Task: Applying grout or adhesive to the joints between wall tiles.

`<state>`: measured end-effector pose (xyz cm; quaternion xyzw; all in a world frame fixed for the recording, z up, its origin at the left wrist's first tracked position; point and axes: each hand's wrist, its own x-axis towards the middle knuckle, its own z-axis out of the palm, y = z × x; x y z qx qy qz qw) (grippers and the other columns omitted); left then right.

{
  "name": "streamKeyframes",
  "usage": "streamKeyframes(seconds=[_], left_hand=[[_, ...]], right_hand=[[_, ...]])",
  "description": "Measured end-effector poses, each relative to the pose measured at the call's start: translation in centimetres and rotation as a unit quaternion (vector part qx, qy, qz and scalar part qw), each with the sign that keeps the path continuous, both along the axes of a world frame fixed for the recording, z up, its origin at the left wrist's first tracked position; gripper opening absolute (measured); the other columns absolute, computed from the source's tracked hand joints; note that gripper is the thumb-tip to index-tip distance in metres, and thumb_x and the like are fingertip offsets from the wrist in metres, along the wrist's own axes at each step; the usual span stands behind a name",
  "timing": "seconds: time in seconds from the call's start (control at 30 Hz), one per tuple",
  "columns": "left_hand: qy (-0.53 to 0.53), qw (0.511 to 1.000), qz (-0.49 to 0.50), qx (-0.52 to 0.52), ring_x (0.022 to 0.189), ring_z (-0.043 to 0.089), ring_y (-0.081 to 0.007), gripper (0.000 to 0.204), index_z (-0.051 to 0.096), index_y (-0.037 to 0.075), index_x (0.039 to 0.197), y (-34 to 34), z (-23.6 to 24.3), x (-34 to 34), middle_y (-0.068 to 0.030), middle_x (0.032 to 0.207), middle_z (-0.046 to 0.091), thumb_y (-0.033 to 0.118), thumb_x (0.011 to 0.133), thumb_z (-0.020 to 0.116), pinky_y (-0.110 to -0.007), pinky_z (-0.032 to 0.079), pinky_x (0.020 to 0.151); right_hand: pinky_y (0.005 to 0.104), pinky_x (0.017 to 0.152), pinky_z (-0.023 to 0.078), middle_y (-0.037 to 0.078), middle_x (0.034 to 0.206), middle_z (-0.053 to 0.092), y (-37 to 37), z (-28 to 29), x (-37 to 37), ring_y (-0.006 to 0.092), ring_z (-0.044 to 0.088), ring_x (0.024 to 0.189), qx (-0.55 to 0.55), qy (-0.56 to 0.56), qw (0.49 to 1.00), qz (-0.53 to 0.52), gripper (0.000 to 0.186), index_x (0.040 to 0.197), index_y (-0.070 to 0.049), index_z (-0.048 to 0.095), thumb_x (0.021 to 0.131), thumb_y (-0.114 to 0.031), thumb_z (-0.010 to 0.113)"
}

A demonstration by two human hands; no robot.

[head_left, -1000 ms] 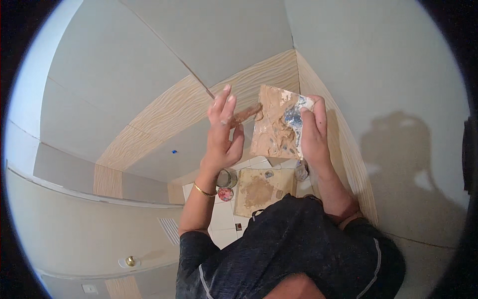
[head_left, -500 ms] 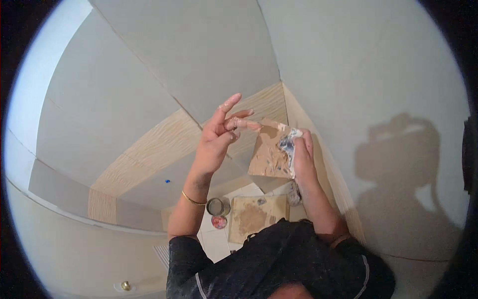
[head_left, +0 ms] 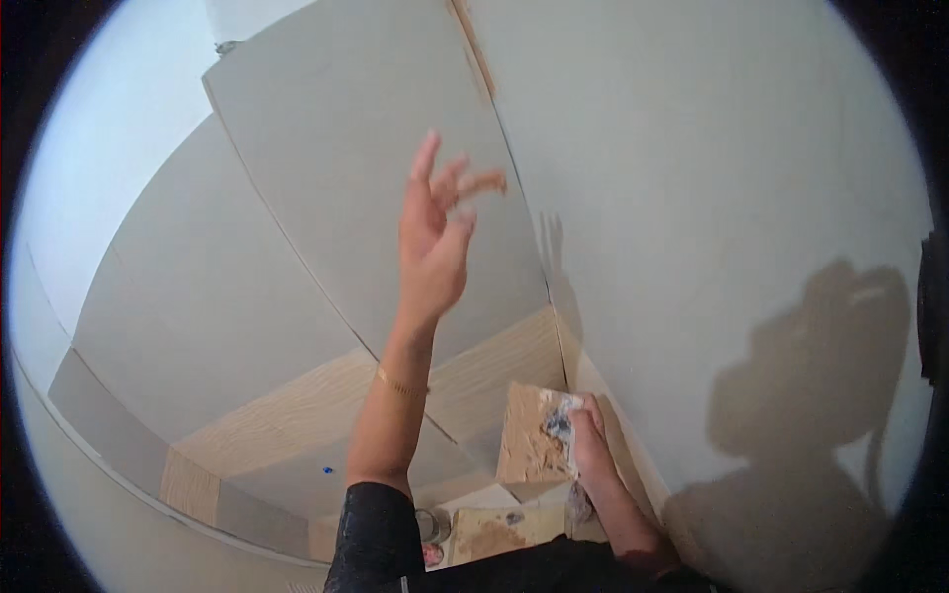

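My left hand is raised toward the corner seam between two grey wall panels, apart from the wall. Its fingers are spread, slightly smeared by motion. On the tip of one finger sits a dab of brown paste. Lower down, my right hand grips the right edge of a flat square board. Beige-brown paste covers much of that board, with white and dark blue smears beside my thumb. Brown filler lines the upper stretch of the seam.
A wood-grain band crosses the left panels low down. Below are a round can, a small red-and-white round thing and a stained pale board. My shadow falls on the right wall.
My left hand has left the board and risen toward the seam, now carrying paste on a finger. The view has tilted up, so the board and my right hand appear lower.
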<state>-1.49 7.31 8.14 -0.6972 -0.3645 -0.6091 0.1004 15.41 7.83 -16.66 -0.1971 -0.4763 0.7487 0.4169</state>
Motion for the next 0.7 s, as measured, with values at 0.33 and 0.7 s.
streamKeyframes(seconds=[0.33, 0.7], left_hand=[[0.203, 0.885, 0.339, 0.248, 0.128, 0.04, -0.0391, 0.076, 0.028, 0.004, 0.144, 11.9, 13.9, -5.1, -0.0219, 0.118, 0.059, -0.003, 0.071, 0.047, -0.05, 0.019, 0.113], [0.316, 0.789, 0.486, 0.204, 0.133, 0.037, -0.036, 0.078, 0.025, 0.009, 0.148, 12.1, 8.8, -5.4, -0.011, 0.115, 0.064, 0.0, 0.075, 0.05, -0.055, 0.015, 0.114]], right_hand=[[0.0301, 0.081, 0.046, 0.006, 0.094, 0.054, -0.4, -0.5, -0.5, 0.0123, 0.053, 0.085, -0.014, 0.008, 0.998, -0.06, 0.018, 0.105, -0.004, 0.049, 0.093, -0.011, 0.037], [0.0278, 0.082, 0.043, 0.004, 0.094, 0.052, -0.4, -0.9, -0.4, 0.0114, 0.049, 0.087, 0.027, -0.004, 0.996, -0.088, 0.02, 0.107, -0.003, 0.049, 0.091, -0.009, 0.04]])
